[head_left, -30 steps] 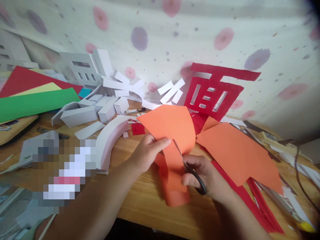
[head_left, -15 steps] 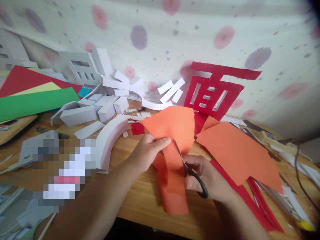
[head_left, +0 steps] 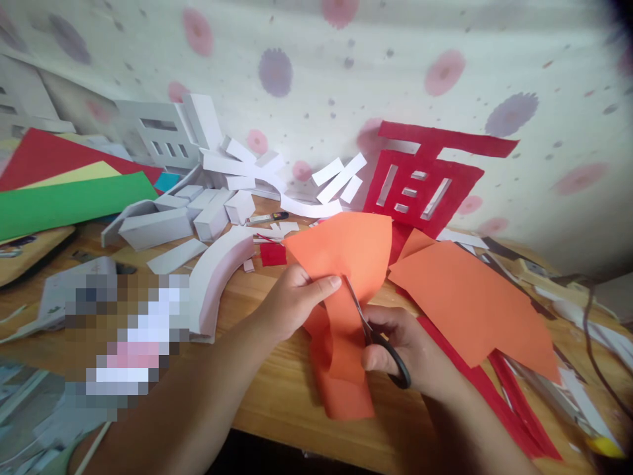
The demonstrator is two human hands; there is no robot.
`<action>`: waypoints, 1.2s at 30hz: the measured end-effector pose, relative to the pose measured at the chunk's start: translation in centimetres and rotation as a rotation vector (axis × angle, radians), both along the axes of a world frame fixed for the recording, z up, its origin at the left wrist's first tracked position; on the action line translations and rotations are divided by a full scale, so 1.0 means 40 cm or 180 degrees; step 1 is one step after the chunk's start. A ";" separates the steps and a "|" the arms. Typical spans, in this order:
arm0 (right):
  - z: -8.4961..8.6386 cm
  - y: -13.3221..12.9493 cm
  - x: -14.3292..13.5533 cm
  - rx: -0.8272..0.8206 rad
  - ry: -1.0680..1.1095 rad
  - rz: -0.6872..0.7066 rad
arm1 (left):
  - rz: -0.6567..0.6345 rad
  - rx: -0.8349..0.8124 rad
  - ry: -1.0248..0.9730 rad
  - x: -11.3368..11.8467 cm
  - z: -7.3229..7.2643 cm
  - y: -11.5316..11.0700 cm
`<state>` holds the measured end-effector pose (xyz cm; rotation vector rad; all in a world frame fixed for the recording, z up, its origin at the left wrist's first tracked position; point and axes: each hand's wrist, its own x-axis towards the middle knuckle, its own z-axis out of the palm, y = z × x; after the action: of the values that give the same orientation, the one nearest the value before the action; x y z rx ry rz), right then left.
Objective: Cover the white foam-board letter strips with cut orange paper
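Observation:
My left hand pinches a sheet of orange paper between thumb and fingers, left of the cut. Black-handled scissors are gripped in my right hand, thumb and fingers round the handles. The blades point up and away, into the paper just right of my left thumb. A partly cut strip of the orange paper curls down toward the table's front edge. More orange paper lies on the table to the right of my hands.
Behind stands a red cut-out character against a flowered curtain. White paper boxes and a curved white piece lie left, near a utility knife. Green card is far left; red strips lie right on the wooden table.
The orange sheet has shifted slightly to the right, and its upper part has tilted a little. My left hand has moved slightly right with it; the scissors stay nearly in place.

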<state>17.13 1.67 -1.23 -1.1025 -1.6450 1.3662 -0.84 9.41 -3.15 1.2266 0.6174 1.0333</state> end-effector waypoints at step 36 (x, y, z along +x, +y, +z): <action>-0.011 0.000 -0.007 -0.0115 0.0019 -0.0106 | -0.0292 -0.0073 0.0088 0.001 0.018 -0.011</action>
<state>16.87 1.68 -1.67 -1.1407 -1.5964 1.3815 -0.80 8.99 -2.44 1.2395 0.5874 0.9319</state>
